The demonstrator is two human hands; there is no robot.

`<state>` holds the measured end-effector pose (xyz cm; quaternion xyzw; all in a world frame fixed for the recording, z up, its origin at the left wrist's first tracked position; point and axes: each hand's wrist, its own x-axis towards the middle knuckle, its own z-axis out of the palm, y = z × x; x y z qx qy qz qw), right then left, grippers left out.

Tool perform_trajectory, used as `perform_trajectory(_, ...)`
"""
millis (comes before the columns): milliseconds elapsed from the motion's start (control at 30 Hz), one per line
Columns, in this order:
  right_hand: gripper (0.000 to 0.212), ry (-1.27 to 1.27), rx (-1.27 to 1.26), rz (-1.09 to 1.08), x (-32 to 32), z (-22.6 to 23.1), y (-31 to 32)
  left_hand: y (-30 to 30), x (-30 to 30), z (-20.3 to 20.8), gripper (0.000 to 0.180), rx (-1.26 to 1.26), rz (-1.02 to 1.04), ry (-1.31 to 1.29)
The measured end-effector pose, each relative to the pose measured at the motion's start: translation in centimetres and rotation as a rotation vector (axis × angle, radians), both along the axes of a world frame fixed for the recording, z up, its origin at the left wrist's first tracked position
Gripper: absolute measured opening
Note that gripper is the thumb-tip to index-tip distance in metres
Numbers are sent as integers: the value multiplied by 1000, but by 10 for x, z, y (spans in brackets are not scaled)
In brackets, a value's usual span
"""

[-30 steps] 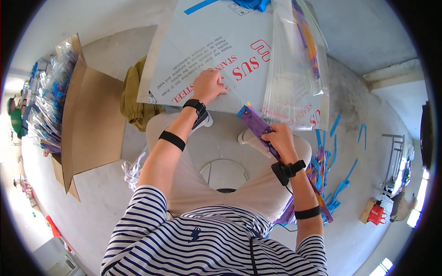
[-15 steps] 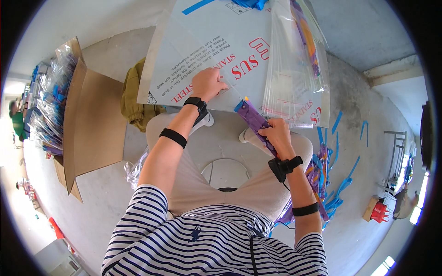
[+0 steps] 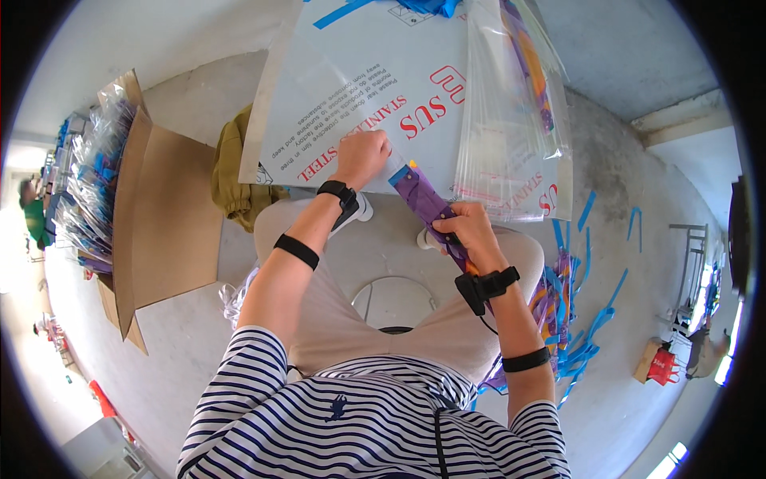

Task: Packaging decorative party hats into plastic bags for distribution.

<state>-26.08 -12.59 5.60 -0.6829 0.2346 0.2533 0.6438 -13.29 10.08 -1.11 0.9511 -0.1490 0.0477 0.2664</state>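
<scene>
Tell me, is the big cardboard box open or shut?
Open. Nothing covers the top of the cardboard box, and lots of shiny clear packets show inside it.

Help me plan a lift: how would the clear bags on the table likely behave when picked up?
The clear bags are probably floppy, being thin, creased film. They may be slippery, given their glossy shine. They could also slide apart, since their layered edges look uneven.

Table (image 3: 279,96): upper centre of the frame; plastic sleeves (image 3: 499,152) on its right side. Strip (image 3: 423,193): centre, at the table's near edge. Box (image 3: 171,215): left, packed bags (image 3: 96,176) in it. Cloth (image 3: 231,172): between box and table. Ribbons (image 3: 585,351): right, on the floor (image 3: 638,307).
</scene>
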Motion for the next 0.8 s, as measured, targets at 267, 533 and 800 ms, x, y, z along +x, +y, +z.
perform_trajectory(267, 12, -150, -728, 285, -15, 3, -8, 2, -10, 8, 8, 27, -33, -25)
perform_trajectory(533, 16, -447, -971, 395, -27, 8, -11, 14, 6, 0, 7, -197, -43, 205)
perform_trajectory(800, 18, -429, -1132, 434, -28, 18, -8, 3, -14, 2, 4, -159, 21, -3)
